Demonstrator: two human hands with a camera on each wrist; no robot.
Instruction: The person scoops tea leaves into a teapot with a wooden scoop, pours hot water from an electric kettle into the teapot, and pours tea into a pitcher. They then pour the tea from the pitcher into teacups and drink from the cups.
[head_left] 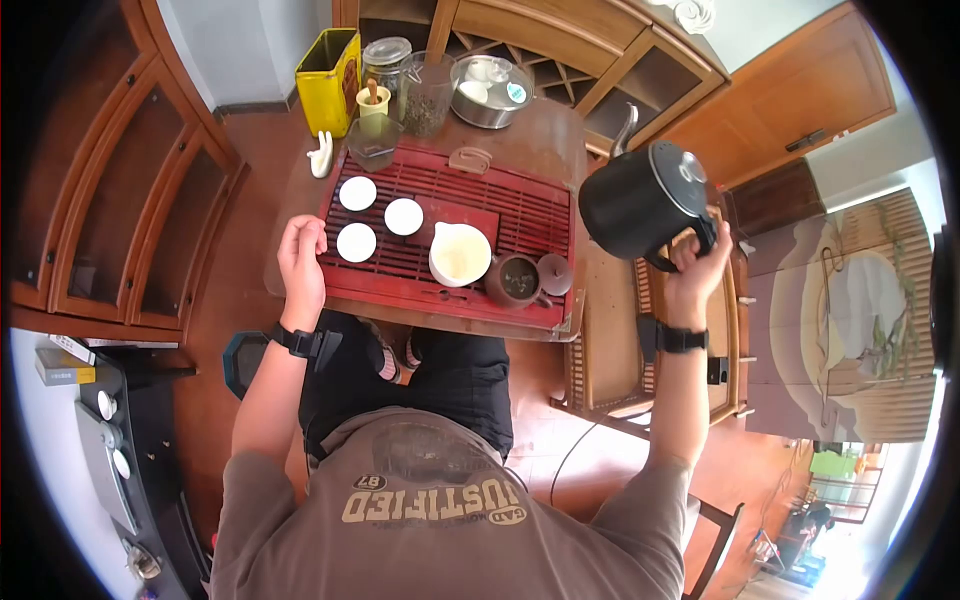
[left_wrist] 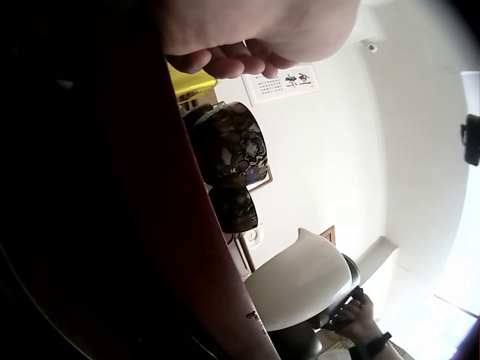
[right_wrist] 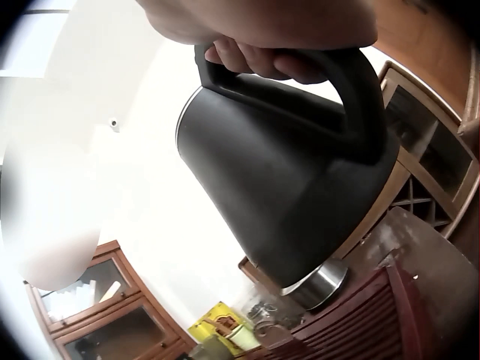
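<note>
My right hand (head_left: 698, 265) grips the handle of a black electric kettle (head_left: 622, 208), raised off the right edge of a red slatted tea tray (head_left: 390, 292). Its gooseneck spout points away from me, and the lid is on. In the right wrist view, fingers (right_wrist: 259, 60) wrap the kettle's handle. Beside the tray's left edge, my left hand (head_left: 302, 262) holds nothing, its fingers loosely curled. A brown teapot (head_left: 497, 289) with dark leaves inside stands uncovered at the tray's near right, its lid (head_left: 555, 275) next to it. Left of it is a white pitcher (head_left: 440, 262).
Three white cups (head_left: 357, 243) sit on the tray's left. Behind stand a yellow tin (head_left: 325, 85), glass jars (head_left: 386, 62) and a steel pot (head_left: 487, 112) with cups. A small white hand-shaped figure (head_left: 321, 155) is at the tray's far left corner. A wooden chair (head_left: 610, 375) stands at right.
</note>
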